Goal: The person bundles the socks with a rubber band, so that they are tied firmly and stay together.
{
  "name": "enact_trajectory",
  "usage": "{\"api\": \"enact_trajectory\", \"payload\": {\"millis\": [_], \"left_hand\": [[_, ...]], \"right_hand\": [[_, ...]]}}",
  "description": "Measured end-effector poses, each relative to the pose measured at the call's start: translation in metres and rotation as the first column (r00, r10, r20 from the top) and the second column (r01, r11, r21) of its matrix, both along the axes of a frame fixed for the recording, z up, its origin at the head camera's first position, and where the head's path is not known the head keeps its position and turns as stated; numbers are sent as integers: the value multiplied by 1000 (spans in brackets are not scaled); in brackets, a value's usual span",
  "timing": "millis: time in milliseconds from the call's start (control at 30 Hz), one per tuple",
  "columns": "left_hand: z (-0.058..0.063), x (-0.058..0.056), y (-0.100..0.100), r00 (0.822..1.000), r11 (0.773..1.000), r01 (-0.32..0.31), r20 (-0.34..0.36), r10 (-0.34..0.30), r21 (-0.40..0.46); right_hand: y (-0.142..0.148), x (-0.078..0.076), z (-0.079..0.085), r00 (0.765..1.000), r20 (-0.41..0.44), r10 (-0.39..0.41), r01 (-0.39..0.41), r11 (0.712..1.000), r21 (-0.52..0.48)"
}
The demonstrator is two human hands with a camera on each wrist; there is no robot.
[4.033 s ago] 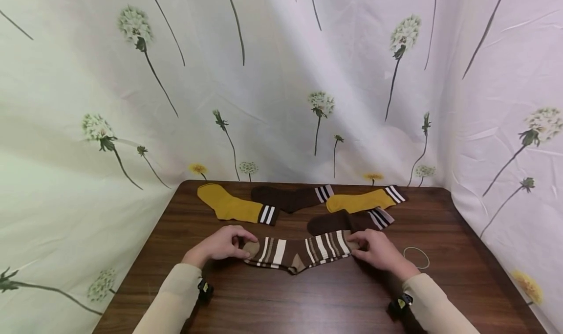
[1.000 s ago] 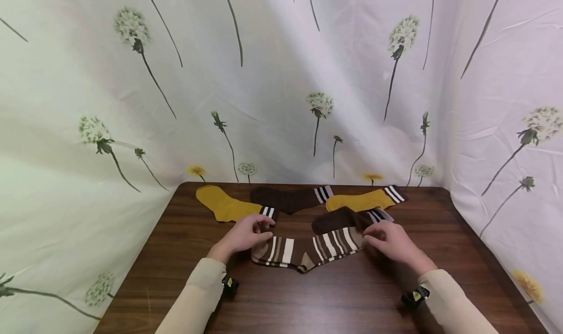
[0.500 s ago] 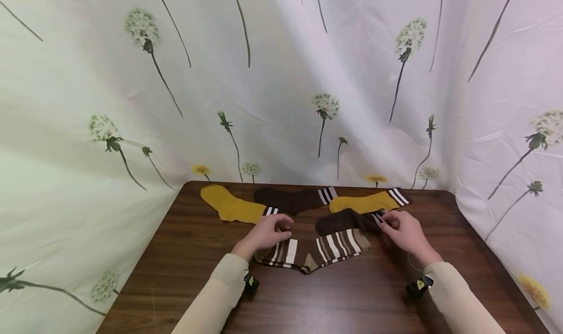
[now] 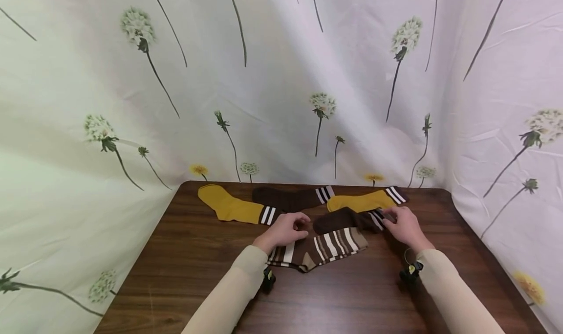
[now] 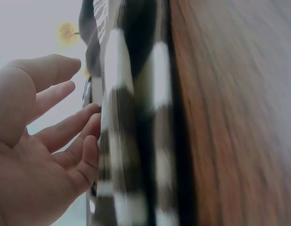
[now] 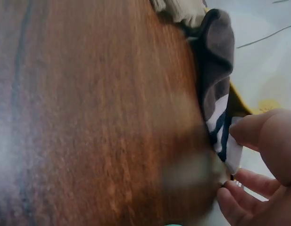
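Nearest on the counter (image 4: 211,280), the striped socks (image 4: 335,244) are partly covered by the left hand (image 4: 283,230), its fingers loosely spread. Beyond, the right hand (image 4: 406,227) is placed at the banded cuff (image 4: 376,220) of the rumpled dark sock (image 4: 336,220) — whether pinched, cannot be told. The cuff is perhaps best drawn gently — without disturbing the mustard sock (image 4: 358,201) behind.

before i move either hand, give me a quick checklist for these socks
1. Left hand free of socks: ok, fingers relaxed, holding nothing.
2. Right hand at the near dark brown sock: ok, thumb at its striped cuff.
3. Firm grip on that cuff: cannot tell.
4. Near dark brown sock smooth: not ok, bunched mid-length.
5. Striped socks fully visible from the head camera: not ok, the left hand hides one end.
6. Far dark brown sock visible: ok, lying farther back.
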State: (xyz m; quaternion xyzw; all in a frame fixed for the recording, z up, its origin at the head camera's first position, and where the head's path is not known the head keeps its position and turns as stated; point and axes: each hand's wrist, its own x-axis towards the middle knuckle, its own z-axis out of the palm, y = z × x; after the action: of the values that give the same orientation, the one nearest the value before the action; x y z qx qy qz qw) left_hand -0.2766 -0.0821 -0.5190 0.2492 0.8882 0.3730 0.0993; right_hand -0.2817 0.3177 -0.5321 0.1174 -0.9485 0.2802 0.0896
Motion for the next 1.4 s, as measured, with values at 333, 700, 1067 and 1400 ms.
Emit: {"api": "enact_trajectory", "payload": {"millis": [333,700,1067,1400], "left_hand": [[2,-10,33,999,995,49,14,-48,-88],[7,-9,45,999,989,44,-6,-46,-138],[11,-8,36,988,983,-152,-25,155,102],[26,-8,14,982,938,-188,71,174,292]], "right_hand": [[3,-11,-8,999,33,-19,18,1000,15],[7,-12,-7,998,44,-41,41,999,8],[0,-9,0,995,-87,-43,42,999,-18],[-5,1,26,938,-346,29,-50,997,-52]]}}
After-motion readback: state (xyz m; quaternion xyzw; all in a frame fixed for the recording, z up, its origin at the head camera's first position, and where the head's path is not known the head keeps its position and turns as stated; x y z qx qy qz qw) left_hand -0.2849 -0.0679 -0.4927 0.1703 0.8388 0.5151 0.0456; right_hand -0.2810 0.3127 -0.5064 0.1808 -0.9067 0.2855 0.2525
